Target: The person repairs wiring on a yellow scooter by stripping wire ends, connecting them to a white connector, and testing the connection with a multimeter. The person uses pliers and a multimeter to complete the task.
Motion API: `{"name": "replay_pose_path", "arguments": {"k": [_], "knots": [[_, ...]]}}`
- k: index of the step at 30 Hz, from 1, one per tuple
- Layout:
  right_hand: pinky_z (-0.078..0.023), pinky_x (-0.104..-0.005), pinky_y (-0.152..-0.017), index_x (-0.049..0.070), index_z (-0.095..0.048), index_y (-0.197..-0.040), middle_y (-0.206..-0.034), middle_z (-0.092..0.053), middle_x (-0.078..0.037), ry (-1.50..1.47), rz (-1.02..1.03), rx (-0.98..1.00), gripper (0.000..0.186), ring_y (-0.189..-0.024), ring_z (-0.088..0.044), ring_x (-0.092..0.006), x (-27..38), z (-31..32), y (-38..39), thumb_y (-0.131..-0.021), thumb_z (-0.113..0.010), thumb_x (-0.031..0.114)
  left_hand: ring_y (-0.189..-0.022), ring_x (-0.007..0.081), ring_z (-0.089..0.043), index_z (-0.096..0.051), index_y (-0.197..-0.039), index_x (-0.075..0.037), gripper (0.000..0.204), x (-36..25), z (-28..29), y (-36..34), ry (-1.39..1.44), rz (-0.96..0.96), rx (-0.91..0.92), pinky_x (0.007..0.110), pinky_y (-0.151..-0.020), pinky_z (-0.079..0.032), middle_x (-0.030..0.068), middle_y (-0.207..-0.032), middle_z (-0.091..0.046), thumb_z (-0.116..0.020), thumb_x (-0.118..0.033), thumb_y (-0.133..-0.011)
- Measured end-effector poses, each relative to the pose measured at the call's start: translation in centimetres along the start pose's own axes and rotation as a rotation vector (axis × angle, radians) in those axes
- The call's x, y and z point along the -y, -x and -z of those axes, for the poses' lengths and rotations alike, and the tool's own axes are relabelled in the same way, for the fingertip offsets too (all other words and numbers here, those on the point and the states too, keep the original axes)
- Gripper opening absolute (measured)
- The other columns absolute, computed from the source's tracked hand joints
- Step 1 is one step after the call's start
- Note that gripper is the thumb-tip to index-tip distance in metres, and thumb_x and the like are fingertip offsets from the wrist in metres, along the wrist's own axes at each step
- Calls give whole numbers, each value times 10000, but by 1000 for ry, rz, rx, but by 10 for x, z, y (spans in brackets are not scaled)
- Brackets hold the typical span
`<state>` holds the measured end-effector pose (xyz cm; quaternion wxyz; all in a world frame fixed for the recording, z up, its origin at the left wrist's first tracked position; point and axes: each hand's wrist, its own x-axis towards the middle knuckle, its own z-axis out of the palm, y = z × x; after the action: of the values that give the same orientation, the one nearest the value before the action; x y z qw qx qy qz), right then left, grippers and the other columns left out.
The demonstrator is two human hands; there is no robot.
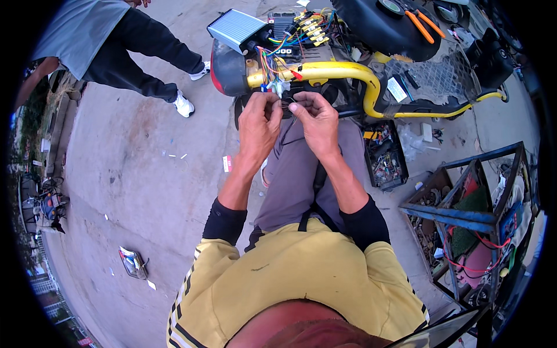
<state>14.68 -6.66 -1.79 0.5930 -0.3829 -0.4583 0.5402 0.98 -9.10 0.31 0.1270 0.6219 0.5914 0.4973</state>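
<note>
My left hand (260, 120) and my right hand (318, 119) are held close together in front of a yellow-framed electric scooter. Both are closed in a pinch, with a thin dark wire (286, 105) between the fingertips; its ends are hidden by the fingers. Just beyond them hangs a bundle of coloured wires (272, 65) with white and blue connectors (278, 87). These wires run up to a silver finned controller box (237, 30) lying on the scooter. Yellow terminal connectors (313, 29) sit beside it.
Orange-handled pliers (422, 26) lie on the black seat (374, 29). A black parts tray (386, 153) stands right of my legs, near a blue metal rack (452, 214) full of scrap. Another person (133, 52) stands at the far left. A small basket (133, 263) lies on the ground.
</note>
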Motion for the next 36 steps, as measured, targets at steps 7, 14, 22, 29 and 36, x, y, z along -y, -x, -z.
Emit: {"name": "replay_pose_path", "arguments": {"k": [7, 14, 22, 29, 36], "knots": [[-533, -266, -685, -34, -716, -985, -901, -692, -56, 225, 120, 25, 127, -744, -653, -93, -1, -9, -6, -873, -757, 9, -713, 155, -660, -657, -983, 23, 103, 3, 1, 7, 10, 3, -87, 298, -650, -533, 101, -844, -683, -704, 9, -892], [-535, -293, -674, -21, -729, -988, -894, -680, -94, 366, 187, 75, 128, -722, -668, -150, 3, -13, -9, -866, -747, 12, -811, 221, -679, -646, -1017, 13, 170, 13, -2, 6, -133, -338, -170, 315, -657, -546, 125, -976, -661, -707, 67, -868], [-531, -334, -677, -10, -734, -997, -902, -666, -108, 435, 264, 162, 149, -759, -684, -212, 5, -14, -9, -849, -747, 0, -738, 208, -650, -648, -974, 11, 140, 12, 4, 5, 50, -154, -123, 322, -659, -526, 110, -923, -644, -698, 66, -855], [-537, -363, -706, -8, -726, -989, -928, -664, -112, 458, 330, 193, 138, -813, -688, -266, 7, -19, -11, -852, -736, -7, -725, 79, -606, -670, -1022, 0, 82, 17, 6, 7, 355, 187, -105, 239, -653, -501, 13, -867, -667, -695, 0, -944], [-537, -368, -731, -5, -724, -983, -944, -658, -114, 430, 302, 212, 121, -833, -684, -272, -3, -18, -12, -862, -727, -4, -694, 94, -594, -649, -1089, 32, 185, 29, 12, 0, 813, 511, -47, 250, -615, -485, 50, -870, -686, -722, -7, -924]]}}
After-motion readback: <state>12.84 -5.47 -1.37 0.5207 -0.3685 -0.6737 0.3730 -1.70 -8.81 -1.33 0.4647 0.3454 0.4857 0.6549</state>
